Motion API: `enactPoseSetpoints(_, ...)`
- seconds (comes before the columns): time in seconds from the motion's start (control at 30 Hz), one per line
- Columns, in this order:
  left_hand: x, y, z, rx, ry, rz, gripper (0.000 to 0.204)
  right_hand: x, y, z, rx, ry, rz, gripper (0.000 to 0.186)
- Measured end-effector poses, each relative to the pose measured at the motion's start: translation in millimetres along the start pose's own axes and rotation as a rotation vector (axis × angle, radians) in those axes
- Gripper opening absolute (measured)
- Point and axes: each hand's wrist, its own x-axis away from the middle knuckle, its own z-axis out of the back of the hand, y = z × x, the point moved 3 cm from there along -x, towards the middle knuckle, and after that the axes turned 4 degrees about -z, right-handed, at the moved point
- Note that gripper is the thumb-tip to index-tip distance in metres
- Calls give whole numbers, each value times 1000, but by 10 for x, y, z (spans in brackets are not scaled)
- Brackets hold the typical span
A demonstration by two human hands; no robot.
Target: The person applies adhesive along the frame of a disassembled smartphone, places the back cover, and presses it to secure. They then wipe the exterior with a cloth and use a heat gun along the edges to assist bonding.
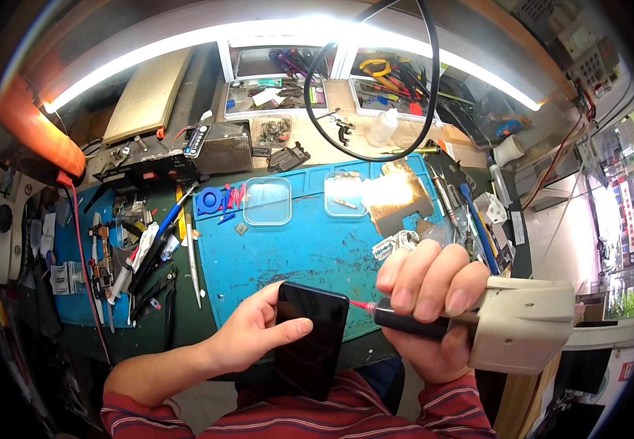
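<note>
My left hand (258, 329) grips a black smartphone (310, 362) near the bottom centre, its thumb lying on the dark front. My right hand (423, 300) is closed round a handheld dispenser (519, 324) with a bulky beige body and a black syringe barrel (397, 321). The barrel's thin red nozzle (359, 306) points left at the phone's upper right edge; whether it touches, I cannot tell. The blue work mat (236, 256) lies beneath and beyond both hands.
Two clear containers (266, 219) (345, 206), blue parts (209, 201) and a shiny plate (397, 216) rest on the mat. Tools (185, 241) crowd both sides. Behind are a white bottle (380, 129), parts trays (273, 95), equipment (149, 172) and a black hanging loop (434, 88).
</note>
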Motion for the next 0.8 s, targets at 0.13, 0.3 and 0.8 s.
enactPoseSetpoints(0.13, -7, 16, 21, 207, 65, 68, 49, -4, -13, -122, 115, 207, -67, 29)
enactPoseSetpoints(0.3, 55, -72, 80, 224, 72, 76, 51, 0, -18, -150, 155, 233, -15, 33)
enactPoseSetpoints(0.8, 78, -18, 60, -9, 146, -47, 37, -81, 211, -277, 72, 127, -137, 30)
